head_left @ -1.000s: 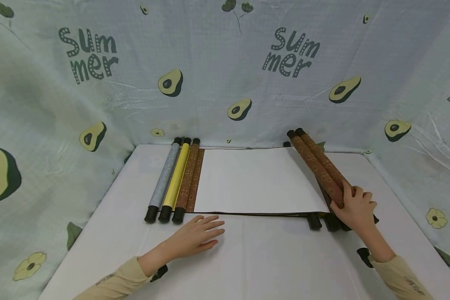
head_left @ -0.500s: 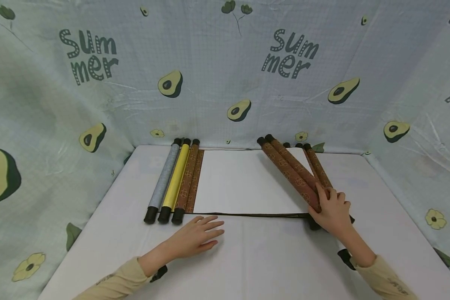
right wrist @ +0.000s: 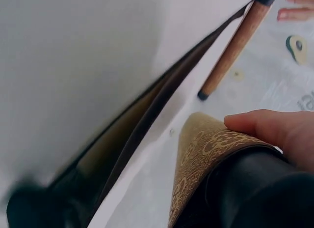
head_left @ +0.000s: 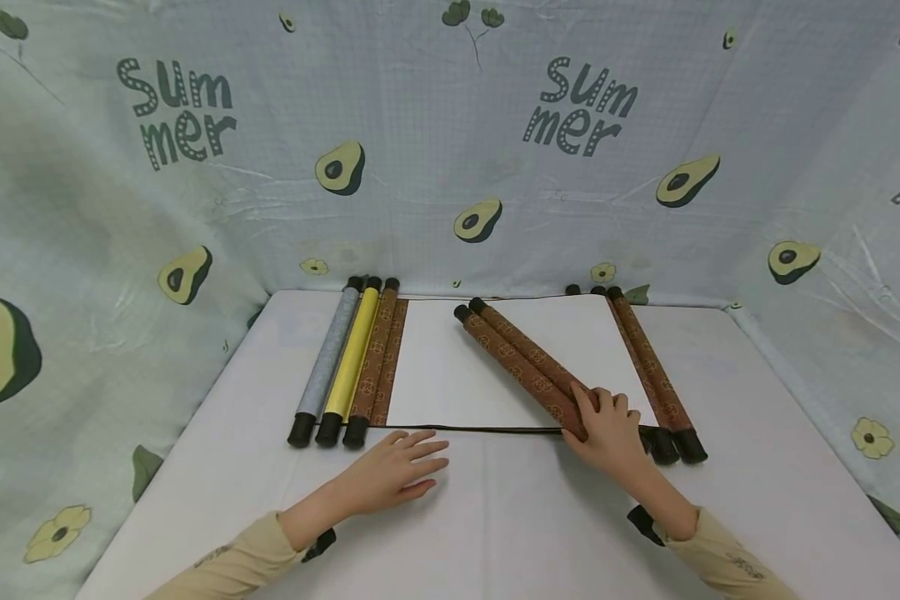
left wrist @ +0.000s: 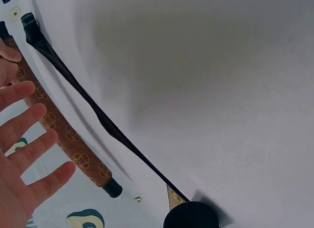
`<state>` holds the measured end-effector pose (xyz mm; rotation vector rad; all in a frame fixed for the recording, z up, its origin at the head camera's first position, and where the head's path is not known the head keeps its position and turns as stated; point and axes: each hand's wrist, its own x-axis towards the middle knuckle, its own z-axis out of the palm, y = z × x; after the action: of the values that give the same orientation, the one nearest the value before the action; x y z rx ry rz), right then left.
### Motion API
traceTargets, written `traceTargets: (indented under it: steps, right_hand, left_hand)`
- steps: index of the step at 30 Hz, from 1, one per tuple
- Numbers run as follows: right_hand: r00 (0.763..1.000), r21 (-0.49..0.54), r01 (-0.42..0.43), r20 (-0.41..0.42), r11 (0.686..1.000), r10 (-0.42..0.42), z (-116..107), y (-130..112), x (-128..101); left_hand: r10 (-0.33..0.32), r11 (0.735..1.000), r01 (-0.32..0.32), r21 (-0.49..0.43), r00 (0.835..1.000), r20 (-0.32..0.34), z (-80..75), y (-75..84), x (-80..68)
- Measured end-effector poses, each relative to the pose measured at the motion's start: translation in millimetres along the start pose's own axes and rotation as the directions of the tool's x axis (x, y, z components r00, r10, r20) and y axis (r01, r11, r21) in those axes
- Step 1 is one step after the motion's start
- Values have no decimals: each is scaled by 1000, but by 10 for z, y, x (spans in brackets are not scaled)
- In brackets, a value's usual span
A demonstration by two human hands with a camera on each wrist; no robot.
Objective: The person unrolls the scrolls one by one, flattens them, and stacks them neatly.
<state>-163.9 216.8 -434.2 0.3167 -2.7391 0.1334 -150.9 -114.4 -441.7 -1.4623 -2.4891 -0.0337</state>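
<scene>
My right hand (head_left: 606, 423) grips the near end of a pair of brown patterned scrolls (head_left: 521, 364). They lie slanted across the white sheet (head_left: 450, 367) of an unrolled scroll. In the right wrist view a finger (right wrist: 274, 132) presses on the patterned roll (right wrist: 203, 152) just above its black end cap (right wrist: 250, 188). My left hand (head_left: 397, 468) rests flat on the table, fingers spread, just in front of the sheet's dark near edge (left wrist: 98, 115). The same hand (left wrist: 22, 159) shows at the left of the left wrist view.
Grey (head_left: 330, 358), yellow (head_left: 353, 358) and brown (head_left: 375, 358) rolled scrolls lie side by side at the sheet's left end. More brown scrolls (head_left: 652, 375) lie along its right end. Avocado-print cloth (head_left: 450, 167) walls the white table (head_left: 495, 533) on three sides.
My right hand has carried the pair of brown scrolls leftward from the sheet's right end onto its middle, uncovering the brown scrolls at the right. The left hand has stayed still.
</scene>
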Motion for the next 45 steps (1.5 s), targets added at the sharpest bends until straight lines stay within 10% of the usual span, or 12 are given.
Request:
traceTargets:
  steps: [27, 39, 45]
  right_hand:
    - [992, -142, 99, 95, 985, -86, 132, -749, -93]
    - [964, 13, 94, 247, 996, -94, 196, -684, -161]
    - [900, 195, 30, 422, 980, -111, 102, -592, -131]
  left_hand:
    - [27, 999, -27, 18, 999, -27, 40, 21, 79]
    - [36, 999, -36, -13, 999, -17, 50, 19, 132]
    - [19, 999, -20, -28, 999, -29, 84, 43, 167]
